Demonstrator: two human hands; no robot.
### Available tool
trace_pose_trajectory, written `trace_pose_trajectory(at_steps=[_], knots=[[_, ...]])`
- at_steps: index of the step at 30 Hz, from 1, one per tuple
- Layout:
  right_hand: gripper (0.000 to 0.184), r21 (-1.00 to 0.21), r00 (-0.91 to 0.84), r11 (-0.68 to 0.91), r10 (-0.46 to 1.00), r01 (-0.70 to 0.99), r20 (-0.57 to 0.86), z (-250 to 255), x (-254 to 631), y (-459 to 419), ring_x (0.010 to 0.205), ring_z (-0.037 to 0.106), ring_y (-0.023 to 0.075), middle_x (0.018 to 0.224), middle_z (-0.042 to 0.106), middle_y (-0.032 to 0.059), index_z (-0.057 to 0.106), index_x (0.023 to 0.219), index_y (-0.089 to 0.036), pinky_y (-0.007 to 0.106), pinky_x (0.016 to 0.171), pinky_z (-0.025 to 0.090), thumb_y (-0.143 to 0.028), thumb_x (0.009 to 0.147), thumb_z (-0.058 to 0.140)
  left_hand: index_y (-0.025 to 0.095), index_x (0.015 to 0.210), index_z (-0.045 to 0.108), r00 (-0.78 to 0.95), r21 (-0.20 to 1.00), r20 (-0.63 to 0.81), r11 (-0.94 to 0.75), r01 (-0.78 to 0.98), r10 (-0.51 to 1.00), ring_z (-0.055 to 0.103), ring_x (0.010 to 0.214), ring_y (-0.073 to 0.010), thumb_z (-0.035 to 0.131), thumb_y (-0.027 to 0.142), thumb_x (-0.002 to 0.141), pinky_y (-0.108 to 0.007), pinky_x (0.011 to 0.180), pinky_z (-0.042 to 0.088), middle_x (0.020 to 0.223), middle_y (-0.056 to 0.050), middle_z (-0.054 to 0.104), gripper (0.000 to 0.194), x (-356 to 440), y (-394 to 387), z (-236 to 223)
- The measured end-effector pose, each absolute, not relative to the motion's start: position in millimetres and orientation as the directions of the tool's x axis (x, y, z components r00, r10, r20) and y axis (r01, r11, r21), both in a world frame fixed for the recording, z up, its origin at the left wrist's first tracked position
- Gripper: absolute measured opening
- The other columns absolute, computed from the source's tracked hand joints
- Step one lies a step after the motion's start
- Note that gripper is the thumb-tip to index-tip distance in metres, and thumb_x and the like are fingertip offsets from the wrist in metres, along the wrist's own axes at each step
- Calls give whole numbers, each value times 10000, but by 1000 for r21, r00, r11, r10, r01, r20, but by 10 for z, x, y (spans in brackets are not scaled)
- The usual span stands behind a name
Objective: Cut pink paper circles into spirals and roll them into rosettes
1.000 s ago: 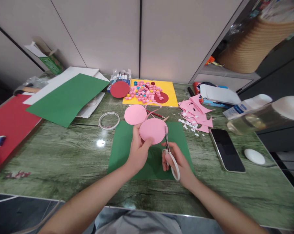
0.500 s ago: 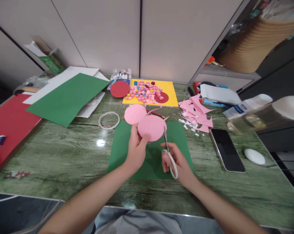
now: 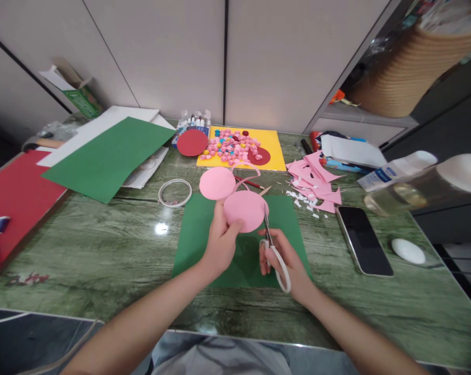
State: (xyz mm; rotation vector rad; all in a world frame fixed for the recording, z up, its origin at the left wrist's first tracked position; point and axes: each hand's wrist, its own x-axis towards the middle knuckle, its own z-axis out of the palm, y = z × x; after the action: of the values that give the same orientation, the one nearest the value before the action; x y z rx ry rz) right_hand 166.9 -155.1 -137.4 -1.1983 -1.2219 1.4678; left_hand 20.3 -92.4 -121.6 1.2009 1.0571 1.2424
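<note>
My left hand point(image 3: 219, 242) pinches a pink paper disc point(image 3: 245, 210) by its lower left edge and holds it above a green paper sheet point(image 3: 198, 229). In my right hand point(image 3: 284, 263) are white-handled scissors point(image 3: 273, 250), whose blades meet the disc's right edge. A thin pink paper strip point(image 3: 247, 172) curls away behind the disc. A second pink disc point(image 3: 216, 183) lies flat on the table just behind.
A tape ring point(image 3: 175, 192) lies to the left. Pink offcuts point(image 3: 315, 179), a phone point(image 3: 363, 239) and a white oval object point(image 3: 407, 250) are on the right. At the back sit a yellow sheet point(image 3: 272, 151) with pink balls, a dark red disc point(image 3: 191, 142) and green paper point(image 3: 108, 156).
The pink disc shifted slightly up and left, then came back down and right. The scissors stay at its right edge throughout, moving a little with it.
</note>
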Motion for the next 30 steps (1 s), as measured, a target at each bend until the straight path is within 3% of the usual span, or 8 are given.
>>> trace_pose_trajectory(at_steps=[15,30], knots=[[287,-981,-170,-190,969,-51,-179,-1386,1673,-1557,480,469,79,630,462,-60,409,1088,-223,219,474,374,-387,862,473,199,1018,428,35,992,89,-86,-92,995,465,975,-182,485,176,735,-303,850,368,1039,-32,496,290,185,-910,-1184],[253,-980,-179,-201,963,11,-200,-1375,1662,-1559,446,458,75,553,450,-81,427,1071,-220,201,453,370,-356,862,471,199,962,449,-26,989,110,-112,-93,994,456,848,-145,473,204,783,-247,735,384,917,-13,480,181,173,-887,-1170]])
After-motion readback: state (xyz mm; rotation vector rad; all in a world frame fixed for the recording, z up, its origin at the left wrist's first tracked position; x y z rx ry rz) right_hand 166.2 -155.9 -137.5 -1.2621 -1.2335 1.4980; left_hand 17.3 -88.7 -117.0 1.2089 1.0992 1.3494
